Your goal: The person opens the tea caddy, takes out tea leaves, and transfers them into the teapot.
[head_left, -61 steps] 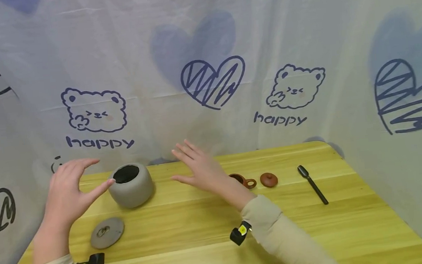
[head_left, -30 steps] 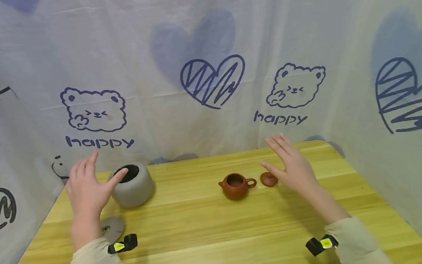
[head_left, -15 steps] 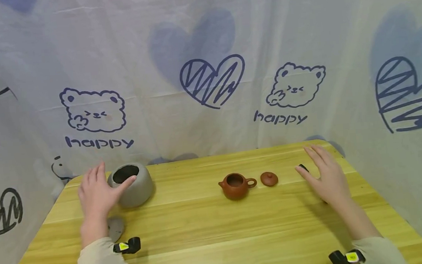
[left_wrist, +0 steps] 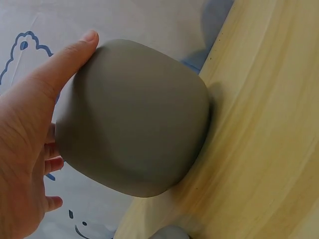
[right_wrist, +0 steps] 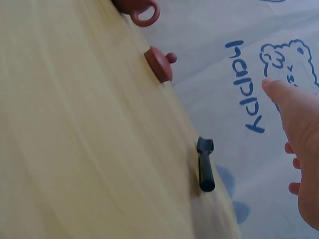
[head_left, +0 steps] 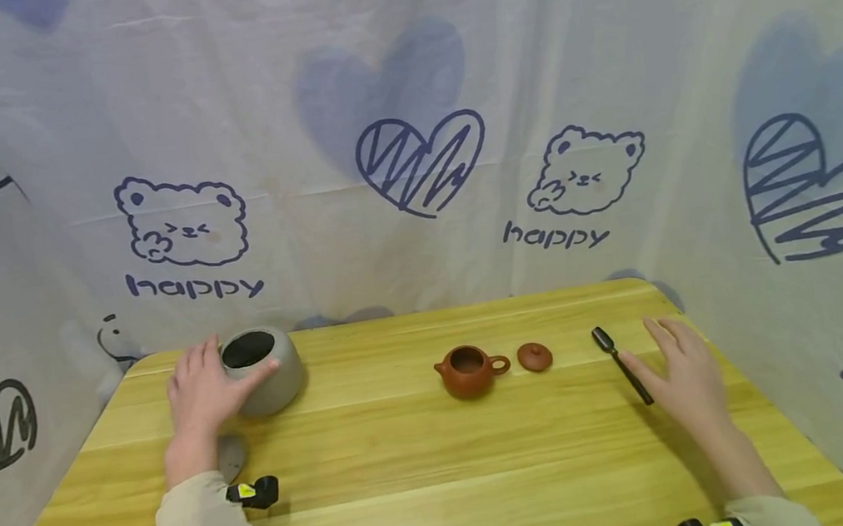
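My left hand (head_left: 203,391) is at the near left side of a grey, open-mouthed jar (head_left: 281,381), thumb and fingers spread about its upper part. In the left wrist view the thumb overlaps the jar's edge and the fingers are apart; contact is unclear. The jar's round grey lid (head_left: 231,457) lies partly hidden behind my left wrist. Over the table's right side, my right hand (head_left: 683,378) hovers with loosely bent fingers and holds nothing. Just left of it lies a black tea scoop (head_left: 635,381). Both the scoop and the hand also show in the right wrist view.
Mid-table stands a small reddish-brown teapot (head_left: 468,382) without its lid, handle to the right. The matching teapot lid (head_left: 535,358) lies beside it. A printed cloth (head_left: 300,248) hangs behind and along the sides of the wooden table (head_left: 410,481).
My right hand has swung right from over the teapot, past its lid, to beside the scoop, and come lower. My left hand has moved right and down to the jar. The objects stay put.
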### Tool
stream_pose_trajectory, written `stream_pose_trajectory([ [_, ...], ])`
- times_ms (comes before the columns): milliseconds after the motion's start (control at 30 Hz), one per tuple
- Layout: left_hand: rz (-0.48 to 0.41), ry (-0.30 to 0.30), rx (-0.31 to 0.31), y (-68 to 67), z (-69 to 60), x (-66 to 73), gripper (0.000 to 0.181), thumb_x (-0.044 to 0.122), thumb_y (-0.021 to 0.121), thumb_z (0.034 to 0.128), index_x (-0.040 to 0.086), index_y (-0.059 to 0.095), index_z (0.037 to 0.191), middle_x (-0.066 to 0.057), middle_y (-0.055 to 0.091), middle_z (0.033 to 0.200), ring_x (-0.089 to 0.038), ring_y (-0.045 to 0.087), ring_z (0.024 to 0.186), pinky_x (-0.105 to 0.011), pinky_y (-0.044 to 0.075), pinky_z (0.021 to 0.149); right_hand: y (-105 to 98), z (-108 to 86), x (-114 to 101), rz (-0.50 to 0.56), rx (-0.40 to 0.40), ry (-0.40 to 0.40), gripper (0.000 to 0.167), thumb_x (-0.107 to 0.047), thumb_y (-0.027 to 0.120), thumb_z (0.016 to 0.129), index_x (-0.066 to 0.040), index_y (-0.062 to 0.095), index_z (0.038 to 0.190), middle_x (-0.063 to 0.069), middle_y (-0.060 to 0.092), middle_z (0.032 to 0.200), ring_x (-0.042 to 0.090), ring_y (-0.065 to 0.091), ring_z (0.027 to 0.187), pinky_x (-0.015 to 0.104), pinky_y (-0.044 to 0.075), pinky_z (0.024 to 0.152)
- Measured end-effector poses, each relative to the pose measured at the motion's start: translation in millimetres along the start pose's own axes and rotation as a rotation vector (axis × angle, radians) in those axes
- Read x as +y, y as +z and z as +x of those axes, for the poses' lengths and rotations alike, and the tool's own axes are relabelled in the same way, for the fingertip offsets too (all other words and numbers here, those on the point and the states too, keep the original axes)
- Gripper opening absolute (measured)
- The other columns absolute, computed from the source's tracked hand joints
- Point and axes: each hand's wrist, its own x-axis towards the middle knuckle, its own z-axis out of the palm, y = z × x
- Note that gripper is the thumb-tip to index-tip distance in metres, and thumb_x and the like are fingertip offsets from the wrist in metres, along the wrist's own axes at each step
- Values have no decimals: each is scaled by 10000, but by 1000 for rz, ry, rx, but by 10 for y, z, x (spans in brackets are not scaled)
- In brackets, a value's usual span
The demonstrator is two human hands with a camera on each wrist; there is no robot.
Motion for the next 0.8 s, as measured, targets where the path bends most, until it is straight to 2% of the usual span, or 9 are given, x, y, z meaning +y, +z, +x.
stream_pose_trajectory([
  [200, -3, -1, 5, 9, 12, -32, 1151, 779, 563, 773, -60, 248, 1495, -343, 270, 1506, -533, 187, 1393, -718, 160, 1086, 39, -21, 48, -52, -73, 54, 747, -523, 544, 949, -48, 359, 1495, 302, 404, 1414, 513, 354, 1280, 696, 289, 1018],
  [533, -31, 1, 39, 39, 18, -15, 1110, 763, 585, 771, -61, 310, 1462, -344, 325, 1467, -525, 218, 1380, -694, 176, 1100, 96, -35, 134, -93, -141, 97, 721, -538, 578, 922, -13, 463, 1403, 346, 454, 1329, 538, 388, 1197, 695, 325, 962],
  [800, -42, -27, 34, 72, -30, 19, 1136, 777, 588, 757, -66, 305, 1463, -337, 317, 1475, -518, 206, 1390, -700, 161, 1104, 145, -70, 183, -104, -249, 115, 713, -555, 619, 890, -5, 525, 1334, 336, 501, 1293, 530, 423, 1131, 676, 370, 896],
])
